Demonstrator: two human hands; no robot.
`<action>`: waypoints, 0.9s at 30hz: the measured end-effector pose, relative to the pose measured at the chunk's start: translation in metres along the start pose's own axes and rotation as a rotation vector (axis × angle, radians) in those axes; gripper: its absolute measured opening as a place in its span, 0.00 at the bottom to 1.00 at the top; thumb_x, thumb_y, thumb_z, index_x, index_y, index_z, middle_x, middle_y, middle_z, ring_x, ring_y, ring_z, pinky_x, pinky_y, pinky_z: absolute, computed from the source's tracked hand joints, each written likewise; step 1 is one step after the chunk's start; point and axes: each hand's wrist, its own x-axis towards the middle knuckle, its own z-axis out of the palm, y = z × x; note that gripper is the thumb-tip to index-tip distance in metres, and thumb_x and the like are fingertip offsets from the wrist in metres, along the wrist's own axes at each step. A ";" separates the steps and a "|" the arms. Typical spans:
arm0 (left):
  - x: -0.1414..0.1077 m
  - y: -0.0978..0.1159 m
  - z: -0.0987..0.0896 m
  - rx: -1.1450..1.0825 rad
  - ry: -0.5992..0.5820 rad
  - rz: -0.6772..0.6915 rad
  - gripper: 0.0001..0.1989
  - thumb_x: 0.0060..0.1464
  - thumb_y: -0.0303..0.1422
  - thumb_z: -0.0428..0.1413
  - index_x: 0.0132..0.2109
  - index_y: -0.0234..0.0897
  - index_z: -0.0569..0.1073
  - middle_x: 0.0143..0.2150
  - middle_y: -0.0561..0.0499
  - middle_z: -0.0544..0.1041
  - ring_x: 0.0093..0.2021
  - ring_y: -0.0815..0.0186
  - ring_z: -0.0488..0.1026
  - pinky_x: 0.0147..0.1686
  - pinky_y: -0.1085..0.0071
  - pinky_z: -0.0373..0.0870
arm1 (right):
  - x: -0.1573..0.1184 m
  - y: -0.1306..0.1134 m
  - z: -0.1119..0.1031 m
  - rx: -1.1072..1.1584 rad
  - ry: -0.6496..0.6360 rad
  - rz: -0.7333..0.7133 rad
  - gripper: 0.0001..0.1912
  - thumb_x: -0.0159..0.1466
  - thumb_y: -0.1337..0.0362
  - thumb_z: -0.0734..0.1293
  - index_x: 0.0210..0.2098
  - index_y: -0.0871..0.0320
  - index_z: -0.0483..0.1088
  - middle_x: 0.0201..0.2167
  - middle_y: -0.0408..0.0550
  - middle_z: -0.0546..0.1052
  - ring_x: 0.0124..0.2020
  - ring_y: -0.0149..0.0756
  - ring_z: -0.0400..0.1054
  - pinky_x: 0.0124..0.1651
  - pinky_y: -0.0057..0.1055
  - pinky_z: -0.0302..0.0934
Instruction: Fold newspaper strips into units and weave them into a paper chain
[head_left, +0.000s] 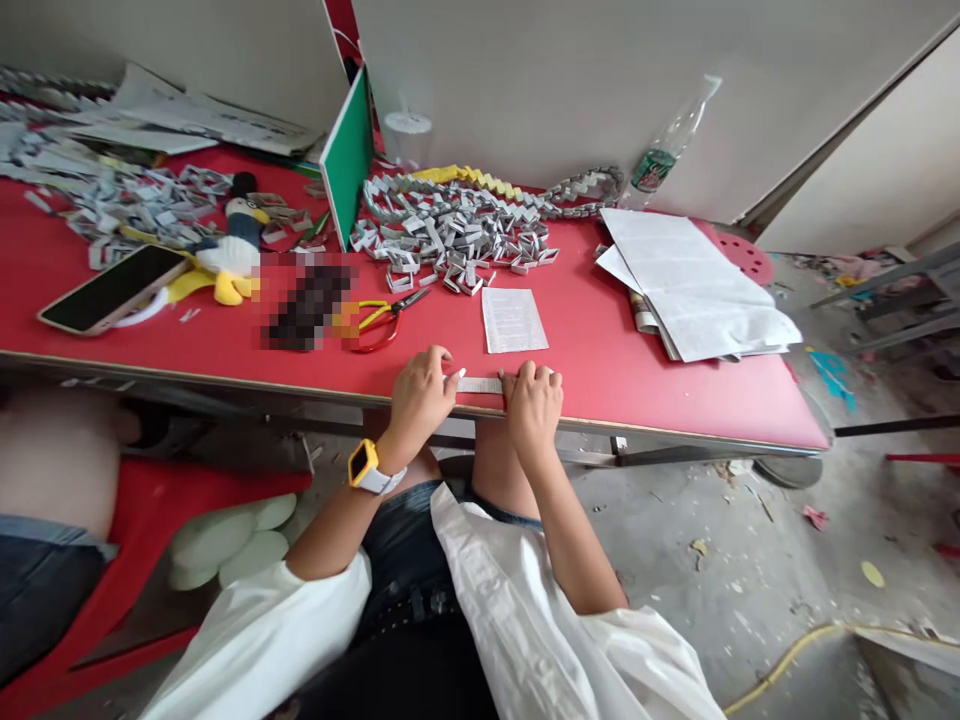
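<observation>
Paper strip (480,385): lies along the front edge of the red table (600,370), nearer than the printed sheet (514,321). Seems at a flattening or folding step; probably calls next for level ends and even finger pressure. Left hand (424,388): grips one end, fingers bent, forearm angled inward. Right hand (534,398): grips the other end, knuckles up, forearm slanted inward.

hands (424,390): 2 | held strip (480,385): 1 | watch (361,463): 1 | bottle (660,160): 1 | toy (234,250): 1
</observation>
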 end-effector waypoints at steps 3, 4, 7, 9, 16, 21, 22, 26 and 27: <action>0.000 -0.002 0.001 -0.014 0.035 0.027 0.08 0.61 0.37 0.52 0.43 0.38 0.67 0.38 0.45 0.74 0.42 0.54 0.71 0.39 0.63 0.66 | 0.002 0.001 -0.002 -0.002 0.013 0.037 0.15 0.68 0.54 0.60 0.37 0.61 0.68 0.35 0.58 0.73 0.41 0.48 0.64 0.38 0.36 0.53; 0.000 -0.003 0.002 -0.022 0.040 0.036 0.07 0.61 0.37 0.52 0.42 0.38 0.67 0.37 0.45 0.74 0.41 0.54 0.71 0.39 0.63 0.66 | 0.004 0.003 -0.002 -0.005 0.018 0.050 0.16 0.68 0.54 0.60 0.37 0.61 0.68 0.35 0.58 0.73 0.41 0.49 0.64 0.38 0.36 0.54; -0.001 -0.005 0.006 -0.048 0.067 0.047 0.07 0.61 0.37 0.52 0.43 0.38 0.67 0.36 0.46 0.73 0.40 0.56 0.70 0.39 0.63 0.66 | 0.011 0.013 -0.004 -0.013 0.031 0.093 0.18 0.68 0.52 0.60 0.38 0.63 0.69 0.35 0.60 0.74 0.40 0.50 0.65 0.38 0.38 0.56; -0.002 -0.005 0.009 -0.058 0.098 0.038 0.08 0.61 0.36 0.52 0.45 0.38 0.67 0.39 0.45 0.73 0.43 0.55 0.70 0.42 0.63 0.66 | 0.012 0.019 -0.006 -0.017 0.033 0.110 0.20 0.67 0.52 0.61 0.40 0.65 0.70 0.36 0.62 0.74 0.41 0.52 0.65 0.39 0.39 0.57; -0.003 -0.005 0.010 -0.151 0.145 0.036 0.13 0.60 0.37 0.53 0.50 0.38 0.68 0.45 0.43 0.72 0.48 0.55 0.68 0.48 0.61 0.65 | -0.036 -0.006 0.000 0.131 0.082 -0.480 0.24 0.70 0.64 0.54 0.65 0.59 0.56 0.65 0.58 0.63 0.67 0.46 0.51 0.64 0.48 0.46; -0.005 -0.004 0.011 -0.152 0.142 0.005 0.10 0.61 0.34 0.52 0.48 0.38 0.70 0.46 0.43 0.72 0.49 0.55 0.67 0.48 0.60 0.64 | -0.049 0.003 0.009 0.148 -0.028 -0.316 0.26 0.71 0.59 0.54 0.67 0.58 0.54 0.65 0.54 0.63 0.70 0.45 0.48 0.68 0.62 0.29; -0.007 -0.003 0.012 -0.127 0.150 0.016 0.09 0.61 0.33 0.51 0.47 0.39 0.72 0.46 0.42 0.72 0.49 0.54 0.67 0.47 0.60 0.63 | -0.046 0.009 0.008 0.157 -0.025 -0.291 0.25 0.72 0.59 0.52 0.66 0.58 0.55 0.65 0.54 0.63 0.70 0.45 0.49 0.67 0.63 0.29; -0.016 -0.002 0.009 -0.051 0.088 0.247 0.12 0.62 0.27 0.48 0.42 0.42 0.75 0.45 0.45 0.75 0.48 0.56 0.67 0.47 0.58 0.59 | -0.032 0.029 0.004 0.184 0.016 -0.368 0.21 0.72 0.60 0.53 0.60 0.57 0.64 0.60 0.54 0.70 0.67 0.48 0.54 0.66 0.65 0.33; -0.018 -0.002 0.007 -0.052 0.056 0.317 0.12 0.62 0.27 0.48 0.42 0.43 0.75 0.44 0.46 0.76 0.47 0.57 0.68 0.46 0.59 0.59 | -0.028 0.032 0.002 0.184 0.043 -0.408 0.19 0.71 0.60 0.55 0.57 0.56 0.68 0.58 0.54 0.73 0.67 0.49 0.55 0.66 0.65 0.33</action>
